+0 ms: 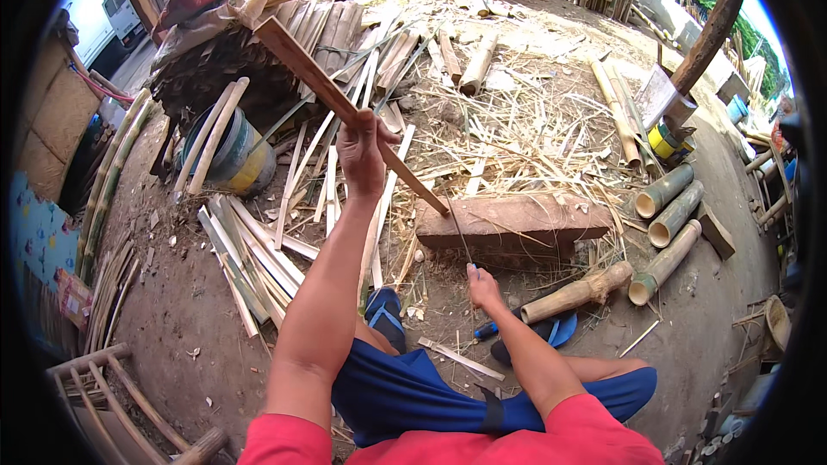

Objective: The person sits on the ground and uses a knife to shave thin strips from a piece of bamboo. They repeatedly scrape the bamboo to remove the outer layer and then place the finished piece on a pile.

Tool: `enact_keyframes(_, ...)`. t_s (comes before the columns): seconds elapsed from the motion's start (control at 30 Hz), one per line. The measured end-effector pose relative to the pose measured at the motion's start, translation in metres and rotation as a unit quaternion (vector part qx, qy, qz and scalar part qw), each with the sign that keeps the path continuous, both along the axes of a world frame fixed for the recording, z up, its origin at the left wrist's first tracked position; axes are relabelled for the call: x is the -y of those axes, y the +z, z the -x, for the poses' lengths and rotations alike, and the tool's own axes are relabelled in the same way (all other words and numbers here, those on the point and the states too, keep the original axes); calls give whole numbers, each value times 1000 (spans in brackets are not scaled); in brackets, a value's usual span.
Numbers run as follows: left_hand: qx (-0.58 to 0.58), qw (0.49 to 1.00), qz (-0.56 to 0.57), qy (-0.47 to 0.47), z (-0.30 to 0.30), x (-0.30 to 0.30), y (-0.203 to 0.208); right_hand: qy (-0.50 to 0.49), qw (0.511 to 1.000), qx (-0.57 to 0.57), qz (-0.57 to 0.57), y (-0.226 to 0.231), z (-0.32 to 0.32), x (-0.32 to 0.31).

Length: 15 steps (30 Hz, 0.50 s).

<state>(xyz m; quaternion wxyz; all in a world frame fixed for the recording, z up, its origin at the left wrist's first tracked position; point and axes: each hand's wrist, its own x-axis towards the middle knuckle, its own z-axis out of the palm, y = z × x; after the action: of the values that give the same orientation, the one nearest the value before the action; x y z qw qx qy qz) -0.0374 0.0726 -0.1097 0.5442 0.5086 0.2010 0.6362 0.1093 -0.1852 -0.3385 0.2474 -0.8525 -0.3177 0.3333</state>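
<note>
My left hand (362,159) is closed around a long brown split-bamboo slat (306,65) near its middle. The slat slants up and away to the left, and its lower end meets the top of a thick wooden block (517,217). In my right hand (485,289) is a knife, fingers wrapped around its handle. Its long thin blade (459,228) points away from me, crossing the block's front edge with the tip beside the slat's lower end. Whether blade and slat touch, I cannot tell.
Pale bamboo shavings (517,138) cover the ground beyond the block. Cut bamboo tubes (676,211) lie to the right, and a shorter bamboo piece (577,291) lies near my right knee. Split strips (250,250) and a bucket (233,151) are at left, with stacked bamboo (332,34) behind.
</note>
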Motion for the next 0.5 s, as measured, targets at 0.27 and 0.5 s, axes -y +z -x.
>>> enact_keyframes(0.27,-434,901,4,-11,4,-17,-9,-38,974,-220,-35,5,-3,7)
enact_keyframes(0.5,-483,839,237,81,160,36,-121,59,956,-285,-45,53,26,-21)
